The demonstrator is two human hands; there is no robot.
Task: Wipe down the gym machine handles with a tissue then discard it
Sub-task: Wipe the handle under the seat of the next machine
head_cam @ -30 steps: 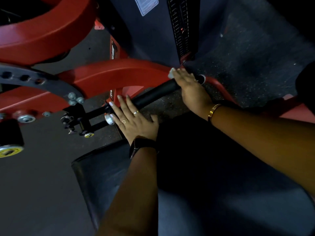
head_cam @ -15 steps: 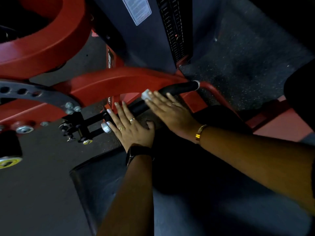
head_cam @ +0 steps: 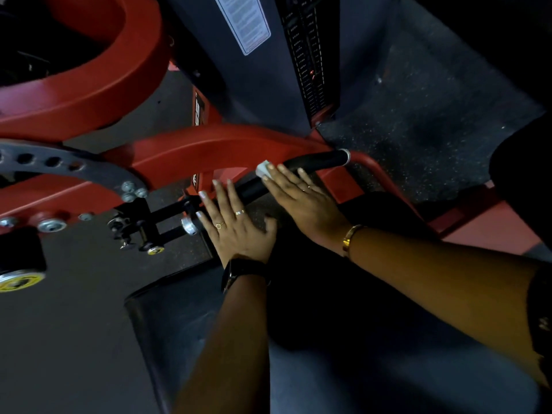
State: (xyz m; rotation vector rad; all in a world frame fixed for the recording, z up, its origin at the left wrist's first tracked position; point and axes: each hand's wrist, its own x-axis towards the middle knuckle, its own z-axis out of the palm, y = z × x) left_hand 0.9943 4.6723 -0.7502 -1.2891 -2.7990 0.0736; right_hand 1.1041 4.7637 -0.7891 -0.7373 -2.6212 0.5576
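- Dark speckled rubber floor (head_cam: 424, 115) fills the upper right of the view.
- The red machine frame (head_cam: 209, 147) stands on it.
- The dark weight-stack housing (head_cam: 263, 94) rises from the floor just behind that frame.

Nothing is being made out clearly on the gym machine (head_cam: 191, 147). Fine print is being shown on a white label (head_cam: 243, 22), markings on the weight stack (head_cam: 307, 61), and lettering on a black plate (head_cam: 198, 110) and a yellow sticker (head_cam: 18, 282), all too blurred for reading.
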